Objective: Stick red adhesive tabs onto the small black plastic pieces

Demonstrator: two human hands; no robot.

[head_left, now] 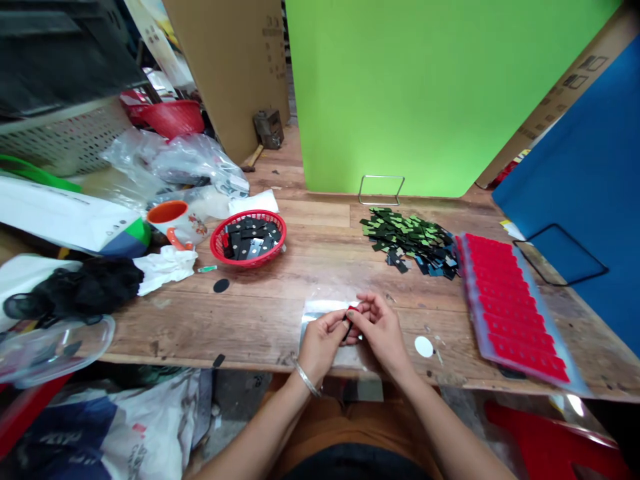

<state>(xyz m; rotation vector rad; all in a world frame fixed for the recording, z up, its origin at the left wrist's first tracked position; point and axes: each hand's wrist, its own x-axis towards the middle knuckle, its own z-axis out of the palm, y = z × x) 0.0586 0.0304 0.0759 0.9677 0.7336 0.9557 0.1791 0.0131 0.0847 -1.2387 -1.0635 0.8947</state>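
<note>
Near the table's front edge, my left hand (323, 341) pinches a small flat black piece (346, 332), its fingers closed. Against it, my right hand (384, 333) is closed on a small red piece (353, 309); the fingers partly cover both. Beneath the hands lies a clear plastic sheet (313, 310). Ahead and to the right is a heap of small black and green pieces (407, 233). Rows of red pieces (510, 300) lie on a clear sheet at the right. To the left, a red basket (215, 250) contains black pieces with small round silvery spots.
An orange-and-white mug (187, 227), a white cloth (167, 268) and a black cloth (95, 283) crowd the left side. A green board (425, 87) rises at the back, a blue board (590, 180) at the right. A white disc (423, 346) lies beside my right hand.
</note>
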